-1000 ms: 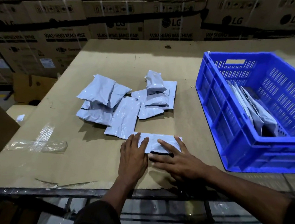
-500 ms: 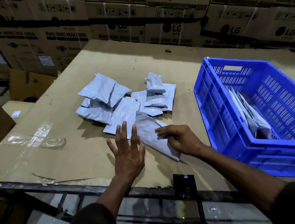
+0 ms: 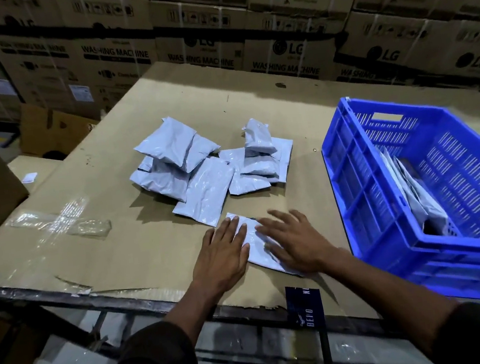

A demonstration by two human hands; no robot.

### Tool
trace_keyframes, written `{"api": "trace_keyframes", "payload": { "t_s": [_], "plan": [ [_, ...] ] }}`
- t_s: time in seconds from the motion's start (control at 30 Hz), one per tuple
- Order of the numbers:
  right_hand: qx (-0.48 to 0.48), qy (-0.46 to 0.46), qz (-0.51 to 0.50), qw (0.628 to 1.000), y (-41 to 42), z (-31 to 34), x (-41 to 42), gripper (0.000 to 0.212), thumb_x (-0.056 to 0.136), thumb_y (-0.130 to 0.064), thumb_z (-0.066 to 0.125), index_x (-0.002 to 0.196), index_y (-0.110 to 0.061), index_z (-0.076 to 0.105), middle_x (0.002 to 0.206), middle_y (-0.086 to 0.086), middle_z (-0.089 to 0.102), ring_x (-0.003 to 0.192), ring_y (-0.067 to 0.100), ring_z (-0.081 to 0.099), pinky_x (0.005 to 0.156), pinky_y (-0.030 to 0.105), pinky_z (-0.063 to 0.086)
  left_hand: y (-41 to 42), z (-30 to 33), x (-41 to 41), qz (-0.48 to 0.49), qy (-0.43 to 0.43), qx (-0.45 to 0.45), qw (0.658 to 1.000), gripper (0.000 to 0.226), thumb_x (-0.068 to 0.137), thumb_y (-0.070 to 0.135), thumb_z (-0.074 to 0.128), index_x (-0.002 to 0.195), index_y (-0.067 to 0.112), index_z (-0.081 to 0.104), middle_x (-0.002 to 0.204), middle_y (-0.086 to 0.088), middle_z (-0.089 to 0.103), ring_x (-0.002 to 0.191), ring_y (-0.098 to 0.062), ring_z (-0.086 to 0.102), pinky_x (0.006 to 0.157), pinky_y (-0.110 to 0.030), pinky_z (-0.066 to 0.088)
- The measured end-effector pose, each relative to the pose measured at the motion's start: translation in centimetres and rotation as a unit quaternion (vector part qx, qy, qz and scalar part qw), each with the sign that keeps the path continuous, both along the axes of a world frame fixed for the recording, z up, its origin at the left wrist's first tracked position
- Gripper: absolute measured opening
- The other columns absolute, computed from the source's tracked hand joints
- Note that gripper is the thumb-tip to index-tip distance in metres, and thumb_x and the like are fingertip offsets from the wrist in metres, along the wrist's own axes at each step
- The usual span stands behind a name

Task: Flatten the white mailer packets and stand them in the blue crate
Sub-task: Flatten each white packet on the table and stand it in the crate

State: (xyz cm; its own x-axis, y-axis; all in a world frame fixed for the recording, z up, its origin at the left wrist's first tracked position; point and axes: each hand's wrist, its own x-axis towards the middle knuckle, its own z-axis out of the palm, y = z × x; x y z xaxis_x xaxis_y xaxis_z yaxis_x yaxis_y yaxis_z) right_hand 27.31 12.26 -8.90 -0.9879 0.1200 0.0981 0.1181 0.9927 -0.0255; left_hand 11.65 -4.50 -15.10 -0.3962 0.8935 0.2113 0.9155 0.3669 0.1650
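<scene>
White plastic packet under the hands: a mailer packet lies flat on the cardboard near the near edge, glossy and faintly creased, one corner pointing far-left, its long side running toward the near right.
Left hand: the left hand lies palm down with straight fingers together, fingertips pressing the packet's left part — nothing is gripped.
Right hand: the right hand lies flat with fingers spread, covering the packet's right part; it looks slightly blurred.
Hands together: side by side, close but not touching, both pressing down on the same packet.
Loose pile: a heap of mailer packets sits farther back at the middle of the surface — some puffy and crumpled, some flatter, overlapping one another.
Blue crate: the blue crate stands at the right, slotted walls, just beside the hands' packet but apart from it.
Packets in crate: several standing packets lean on edge inside the crate, toward its left wall.
Surface: a brown cardboard sheet with a patch of clear tape at the left.
Background: stacked washing machine cartons along the far side.
</scene>
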Motion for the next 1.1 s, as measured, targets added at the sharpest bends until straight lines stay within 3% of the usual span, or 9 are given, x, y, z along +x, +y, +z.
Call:
{"api": "trace_keyframes", "payload": {
  "t_s": [0.13, 0.3, 0.43, 0.5, 0.57, 0.7, 0.83, 0.93, 1.1],
  "plan": [
    [-0.025, -0.077, -0.014, 0.997, -1.6, -3.2, 0.8, 0.058, 0.105, -0.055, 0.021, 0.159, -0.035, 0.014, 0.167, -0.012, -0.001, 0.154, 0.014, -0.001, 0.119, 0.053, 0.013, -0.1, -0.1, 0.1, -0.001, 0.007, -0.006, 1.000, 0.057, 0.104, 0.042, 0.027, 0.148, 0.016, 0.054, 0.160, -0.007, 0.045, 0.147, -0.024, 0.041, 0.110, -0.051, 0.043],
    [-0.018, -0.069, 0.005, 0.997, -1.3, -4.0, 0.9, 0.055, 0.107, -0.051, 0.019, 0.159, -0.036, 0.008, 0.167, -0.014, -0.006, 0.154, 0.012, -0.005, 0.121, 0.051, 0.014, 0.1, 0.2, -0.2, -0.009, 0.050, 0.010, 0.999, 0.056, 0.105, 0.042, 0.032, 0.147, 0.012, 0.053, 0.157, -0.013, 0.047, 0.148, -0.031, 0.039, 0.115, -0.061, 0.033],
    [-0.055, -0.073, 0.043, 0.995, -0.1, -4.0, 1.2, 0.056, 0.107, -0.053, 0.023, 0.159, -0.037, 0.010, 0.167, -0.016, -0.002, 0.153, 0.008, -0.007, 0.122, 0.046, 0.004, 1.1, 0.3, -0.6, -0.080, 0.093, 0.005, 0.992, 0.059, 0.105, 0.038, 0.030, 0.149, 0.005, 0.050, 0.159, -0.013, 0.045, 0.152, -0.030, 0.033, 0.121, -0.055, 0.031],
    [-0.151, -0.056, -0.006, 0.987, -0.3, -3.8, 0.8, 0.060, 0.104, -0.060, 0.021, 0.159, -0.037, 0.014, 0.165, -0.020, 0.004, 0.152, 0.001, -0.002, 0.124, 0.044, 0.002, 1.4, -0.1, -0.8, -0.077, 0.069, -0.003, 0.995, 0.060, 0.104, 0.038, 0.030, 0.149, 0.005, 0.051, 0.158, -0.014, 0.045, 0.151, -0.030, 0.035, 0.122, -0.049, 0.027],
    [-0.222, -0.007, -0.079, 0.972, -0.8, -4.0, 0.2, 0.066, 0.101, -0.064, 0.016, 0.158, -0.032, 0.020, 0.164, -0.017, 0.016, 0.151, -0.001, 0.008, 0.123, 0.045, 0.012, 1.4, -0.5, -1.0, -0.072, 0.050, -0.007, 0.996, 0.060, 0.103, 0.040, 0.031, 0.149, 0.007, 0.051, 0.157, -0.015, 0.046, 0.148, -0.032, 0.041, 0.120, -0.046, 0.022],
    [-0.104, 0.022, -0.100, 0.989, -1.2, -5.6, -0.3, 0.064, 0.102, -0.058, 0.016, 0.157, -0.026, 0.029, 0.164, -0.014, 0.021, 0.152, 0.009, 0.015, 0.119, 0.046, 0.021, 1.2, -0.6, -1.0, -0.069, 0.030, -0.004, 0.997, 0.061, 0.104, 0.043, 0.031, 0.154, 0.011, 0.045, 0.159, -0.012, 0.043, 0.147, -0.036, 0.038, 0.122, -0.048, 0.028],
    [-0.053, 0.063, -0.102, 0.991, -1.3, -6.2, -0.2, 0.060, 0.104, -0.052, 0.021, 0.154, -0.022, 0.036, 0.162, -0.009, 0.030, 0.150, 0.014, 0.026, 0.115, 0.050, 0.026, 1.2, -0.3, -0.8, -0.061, 0.012, -0.006, 0.998, 0.062, 0.104, 0.046, 0.028, 0.156, 0.015, 0.042, 0.162, -0.009, 0.039, 0.149, -0.038, 0.033, 0.121, -0.051, 0.030],
    [-0.046, 0.072, -0.100, 0.991, -1.5, -6.3, -0.2, 0.057, 0.105, -0.048, 0.027, 0.152, -0.021, 0.041, 0.159, -0.007, 0.035, 0.148, 0.016, 0.030, 0.114, 0.050, 0.026, 1.2, -0.2, -0.8, -0.057, 0.011, -0.030, 0.998, 0.063, 0.103, 0.049, 0.026, 0.154, 0.017, 0.046, 0.162, -0.007, 0.040, 0.148, -0.037, 0.034, 0.121, -0.052, 0.030],
    [-0.064, 0.012, -0.108, 0.992, -1.7, -5.6, -0.1, 0.064, 0.104, -0.055, 0.013, 0.156, -0.023, 0.033, 0.162, -0.008, 0.031, 0.150, 0.016, 0.025, 0.116, 0.051, 0.025, 0.9, -0.1, -0.8, -0.047, 0.008, -0.086, 0.995, 0.063, 0.102, 0.051, 0.026, 0.153, 0.021, 0.048, 0.161, -0.004, 0.043, 0.146, -0.037, 0.040, 0.114, -0.061, 0.034]
  ]
}}
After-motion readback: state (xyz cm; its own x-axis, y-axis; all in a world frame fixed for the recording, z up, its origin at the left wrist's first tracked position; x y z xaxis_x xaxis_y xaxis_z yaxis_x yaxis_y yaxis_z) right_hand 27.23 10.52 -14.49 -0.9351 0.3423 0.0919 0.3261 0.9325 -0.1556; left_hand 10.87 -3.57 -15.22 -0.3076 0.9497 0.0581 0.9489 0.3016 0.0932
